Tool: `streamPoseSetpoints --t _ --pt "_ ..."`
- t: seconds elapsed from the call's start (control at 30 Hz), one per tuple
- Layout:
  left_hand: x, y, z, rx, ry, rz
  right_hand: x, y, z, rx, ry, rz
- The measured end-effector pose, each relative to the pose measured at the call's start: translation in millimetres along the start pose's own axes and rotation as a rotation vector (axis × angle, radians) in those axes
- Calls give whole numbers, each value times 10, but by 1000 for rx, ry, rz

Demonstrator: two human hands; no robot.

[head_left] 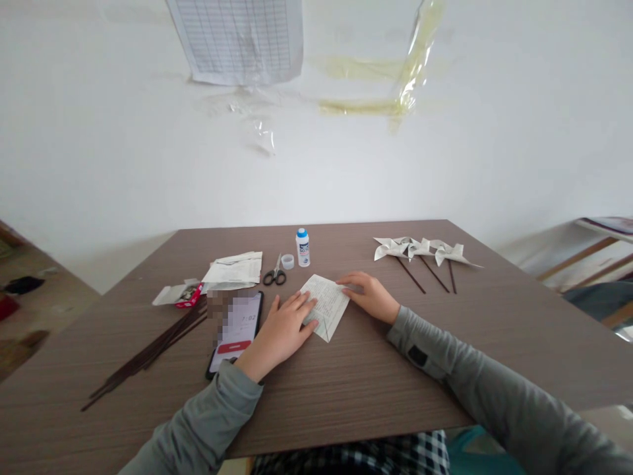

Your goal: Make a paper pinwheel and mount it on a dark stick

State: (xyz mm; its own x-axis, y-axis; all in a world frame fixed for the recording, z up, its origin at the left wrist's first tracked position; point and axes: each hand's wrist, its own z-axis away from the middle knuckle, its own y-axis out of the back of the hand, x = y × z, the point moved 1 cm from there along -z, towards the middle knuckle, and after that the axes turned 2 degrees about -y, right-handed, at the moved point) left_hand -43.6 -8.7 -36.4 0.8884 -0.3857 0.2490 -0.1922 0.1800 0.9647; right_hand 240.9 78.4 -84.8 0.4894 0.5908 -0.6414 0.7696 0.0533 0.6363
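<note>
A printed paper sheet [327,305], folded into a rough square, lies flat on the brown table [346,376] in front of me. My left hand [283,330] presses flat on its left edge, fingers spread. My right hand [368,295] rests on the sheet's upper right corner, fingertips down on the paper. Neither hand lifts the sheet off the table.
A phone [237,332] lies left of my left hand, beside several thin dark sticks [148,353]. Scissors [275,274], a glue bottle [302,248], its cap [287,261], stacked papers [235,269] and a small box [179,294] sit behind. Three paper pinwheels [420,251] lie at the right.
</note>
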Motion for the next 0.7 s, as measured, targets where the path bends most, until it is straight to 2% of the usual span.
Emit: streamPoseSetpoints --t 0.2,0.37,0.5,0.7 --pt "-65 49 26 -36 44 -4 63 -65 -777 62 -161 -71" --pt "-177 62 64 -25 23 0 20 -215 -1367 62 -207 -119" --pt "-257 45 89 -11 -8 13 1 -383 -1608 60 -253 -196" --pt "-307 32 108 9 -9 83 -25 -641 -1726 64 -313 -320"
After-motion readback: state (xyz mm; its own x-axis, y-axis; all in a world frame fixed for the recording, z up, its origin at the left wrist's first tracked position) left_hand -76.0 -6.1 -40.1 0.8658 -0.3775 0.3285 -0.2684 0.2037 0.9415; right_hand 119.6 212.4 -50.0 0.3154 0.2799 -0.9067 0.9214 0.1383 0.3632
